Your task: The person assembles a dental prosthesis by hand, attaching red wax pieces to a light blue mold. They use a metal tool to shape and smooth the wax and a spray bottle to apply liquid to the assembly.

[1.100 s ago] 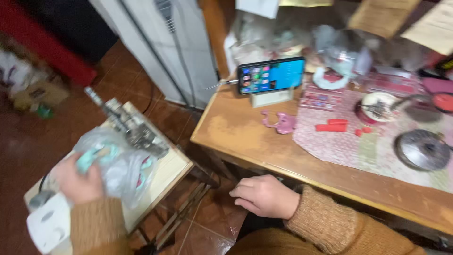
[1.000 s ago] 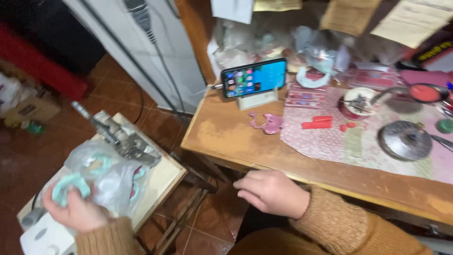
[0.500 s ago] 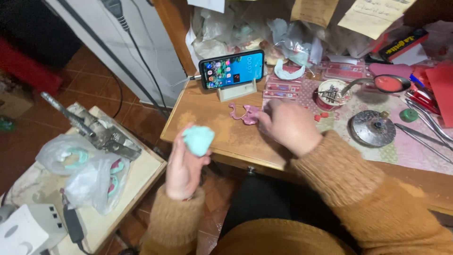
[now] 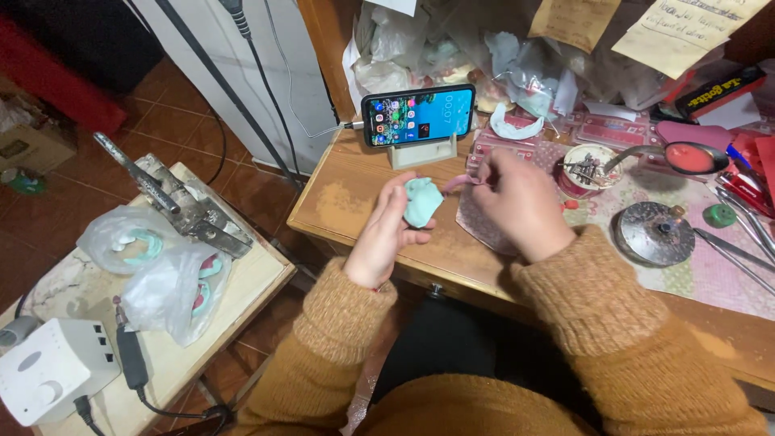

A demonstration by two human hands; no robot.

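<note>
Now the left hand point(image 4: 386, 234) grips a teal dental cast point(image 4: 421, 202) while the right hand point(image 4: 517, 202) pinches a pink piece point(image 4: 457, 182); nothing fitted yet

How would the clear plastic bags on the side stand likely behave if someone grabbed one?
The plastic bags look thin and crumpled, so they would probably sag and feel light. The curved teal and pink pieces inside would likely slide about loosely.
</note>
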